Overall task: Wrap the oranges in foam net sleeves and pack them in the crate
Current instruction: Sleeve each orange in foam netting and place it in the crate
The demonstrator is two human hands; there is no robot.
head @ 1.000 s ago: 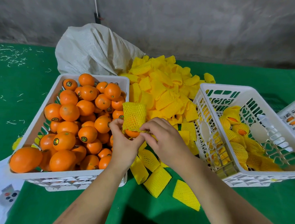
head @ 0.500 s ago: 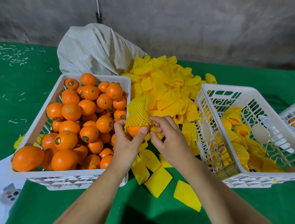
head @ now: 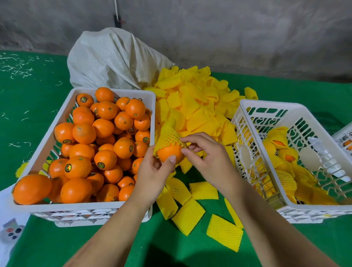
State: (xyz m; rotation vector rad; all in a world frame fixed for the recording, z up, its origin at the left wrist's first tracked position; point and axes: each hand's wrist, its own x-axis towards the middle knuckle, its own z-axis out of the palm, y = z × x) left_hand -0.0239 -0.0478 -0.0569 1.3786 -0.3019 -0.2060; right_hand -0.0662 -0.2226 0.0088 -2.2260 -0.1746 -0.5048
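Presently mid-wrap: left hand cupping a bare-bottomed orange from below, thumb curled up its front; right hand pinching the lower edge of the yellow foam net sleeve capping the fruit's top. Judged firm and smooth, so likely to slip if squeezed; best cradled underneath. Sleeve light, soft and stretchy, probably easy to tear; best taken at the rim and drawn down evenly. Just below and between the wrists, loose flat sleeves on the green surface. Left of the left hand, touching its wrist, a white crate of unwrapped oranges, heaped full. Right of the right hand, the packing crate holding a few wrapped oranges, much room left. Beyond the hands, a large pile of sleeves; farther back, a white woven sack against the grey wall.
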